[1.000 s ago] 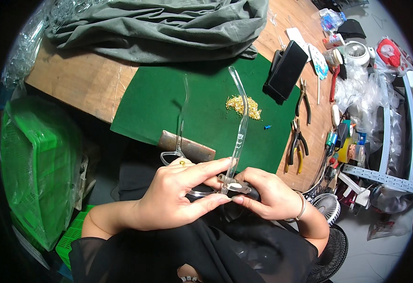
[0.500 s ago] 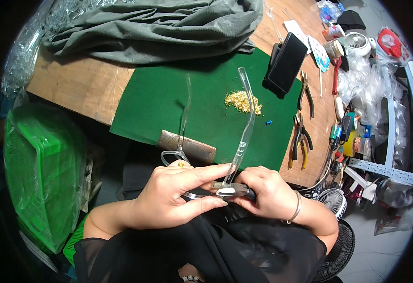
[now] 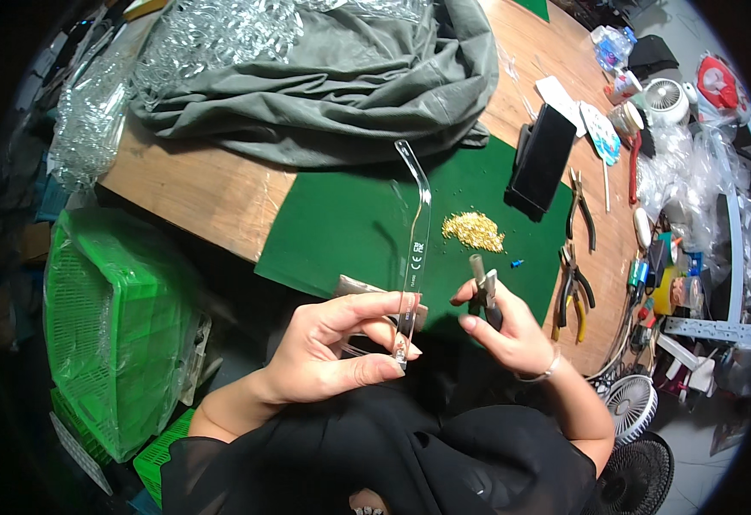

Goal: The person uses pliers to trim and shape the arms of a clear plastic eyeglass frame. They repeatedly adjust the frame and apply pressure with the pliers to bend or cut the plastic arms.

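Note:
A pair of clear plastic eyeglasses is gripped in my left hand (image 3: 324, 348). One see-through temple (image 3: 418, 232) rises from my fingers, its curved tip pointing away from me. My thumb and fingers close around its hinge end, and most of the front is hidden behind them. To the right, my right hand (image 3: 517, 339) has its fingers around the dark-handled pliers (image 3: 486, 287), whose jaws point up, apart from the eyeglasses. Beyond both hands, a heap of small gold-coloured pieces (image 3: 474, 232) lies on the green mat (image 3: 332, 215). A textured metal block (image 3: 354, 287) sits partly behind my left hand.
A black phone (image 3: 547, 159) leans at the mat's far right, with more pliers (image 3: 581, 210) nearby. A small blue piece (image 3: 517, 263) lies beside the gold heap. Grey cloth (image 3: 324, 103) bears many clear frames (image 3: 221, 39). Green crates (image 3: 118, 326) stand left; a fan (image 3: 631, 408) stands right.
The pliers in my right hand have moved off the eyeglasses' hinge end, to the right and away from me. My left hand keeps the eyeglasses, now turned slightly. The view has shifted.

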Demonstrator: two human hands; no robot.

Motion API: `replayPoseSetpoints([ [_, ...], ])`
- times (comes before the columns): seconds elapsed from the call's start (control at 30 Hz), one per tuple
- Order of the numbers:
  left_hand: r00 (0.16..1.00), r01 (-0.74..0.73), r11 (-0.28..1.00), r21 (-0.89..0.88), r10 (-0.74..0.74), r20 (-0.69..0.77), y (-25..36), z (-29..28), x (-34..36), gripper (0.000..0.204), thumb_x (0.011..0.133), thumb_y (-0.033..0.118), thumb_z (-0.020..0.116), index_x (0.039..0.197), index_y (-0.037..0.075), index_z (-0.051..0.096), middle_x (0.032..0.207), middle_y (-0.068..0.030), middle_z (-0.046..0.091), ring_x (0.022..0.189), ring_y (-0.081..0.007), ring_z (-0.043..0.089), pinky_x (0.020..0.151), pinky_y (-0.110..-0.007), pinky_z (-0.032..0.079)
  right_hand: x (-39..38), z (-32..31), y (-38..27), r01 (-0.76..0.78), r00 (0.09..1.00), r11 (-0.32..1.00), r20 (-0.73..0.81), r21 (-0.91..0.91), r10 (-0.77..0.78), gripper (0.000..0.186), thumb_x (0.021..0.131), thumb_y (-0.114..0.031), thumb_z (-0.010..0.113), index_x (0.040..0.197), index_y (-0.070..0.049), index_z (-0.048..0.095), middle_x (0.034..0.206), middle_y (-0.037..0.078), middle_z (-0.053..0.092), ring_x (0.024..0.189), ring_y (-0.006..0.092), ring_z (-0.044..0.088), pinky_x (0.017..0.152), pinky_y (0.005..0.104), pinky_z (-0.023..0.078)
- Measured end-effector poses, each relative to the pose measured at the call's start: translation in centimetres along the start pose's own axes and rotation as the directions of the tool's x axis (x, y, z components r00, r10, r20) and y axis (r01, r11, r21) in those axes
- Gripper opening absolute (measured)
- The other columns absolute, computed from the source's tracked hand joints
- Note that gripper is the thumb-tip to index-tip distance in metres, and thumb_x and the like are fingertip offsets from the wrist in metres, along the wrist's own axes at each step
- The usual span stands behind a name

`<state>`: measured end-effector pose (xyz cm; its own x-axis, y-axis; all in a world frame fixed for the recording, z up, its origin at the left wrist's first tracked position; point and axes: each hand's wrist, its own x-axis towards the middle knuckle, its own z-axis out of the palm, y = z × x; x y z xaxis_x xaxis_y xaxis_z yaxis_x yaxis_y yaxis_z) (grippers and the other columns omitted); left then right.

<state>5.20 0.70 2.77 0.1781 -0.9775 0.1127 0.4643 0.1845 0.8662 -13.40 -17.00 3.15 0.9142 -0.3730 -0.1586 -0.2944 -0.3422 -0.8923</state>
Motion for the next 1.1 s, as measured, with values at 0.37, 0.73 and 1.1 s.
replayPoseSetpoints([
  [0.37, 0.969, 0.136, 0.805, -0.577, -0.229, -0.092, -0.2, -0.7, -0.1, 0.063, 0.081, 0.018, 0.07, 0.13, -0.007, 0.039, 0.086, -0.0087, 0.066, 0.085, -0.0221, 0.064, 0.096, -0.043, 0.043, -1.2, 1.9, 1.9, -0.108, 0.991, 0.967, -0.053, 0.231, 0.123, 0.035, 0.084, -0.006, 0.057, 0.117, -0.002, 0.046, 0.113, 0.009, 0.05, 0.106, 0.0173, 0.047, 0.094, 0.0309, 0.037],
  [0.73, 0.986, 0.095, 0.843, -0.53, -0.155, -0.069, 0.0, -0.4, 0.1, 0.077, 0.071, 0.019, 0.079, 0.131, -0.006, 0.037, 0.085, -0.0093, 0.066, 0.086, -0.0308, 0.066, 0.093, -0.049, 0.044, -0.2, 4.0, 4.0, -0.013, 0.952, 0.993, -0.304, 0.119, 0.049, 0.016, 0.081, -0.006, 0.063, 0.092, -0.002, 0.053, 0.071, 0.002, 0.053, 0.064, 0.0085, 0.051, 0.06, 0.0252, 0.044],
  [1.1, 0.921, -0.347, 0.496, 0.796, 0.34, 0.189, -0.8, 0.1, 0.5, 0.036, 0.061, 0.007, 0.078, 0.095, 0.003, 0.067, 0.084, -0.0039, 0.069, 0.074, -0.0152, 0.065, 0.065, -0.028, 0.042, 0.8, 2.4, -0.3, 0.319, 0.899, 0.737, -0.057, -0.596, -0.435, 0.026, 0.061, -0.002, 0.063, 0.086, -0.002, 0.054, 0.082, 0.012, 0.052, 0.078, 0.0292, 0.054, 0.082, 0.0416, 0.045],
])
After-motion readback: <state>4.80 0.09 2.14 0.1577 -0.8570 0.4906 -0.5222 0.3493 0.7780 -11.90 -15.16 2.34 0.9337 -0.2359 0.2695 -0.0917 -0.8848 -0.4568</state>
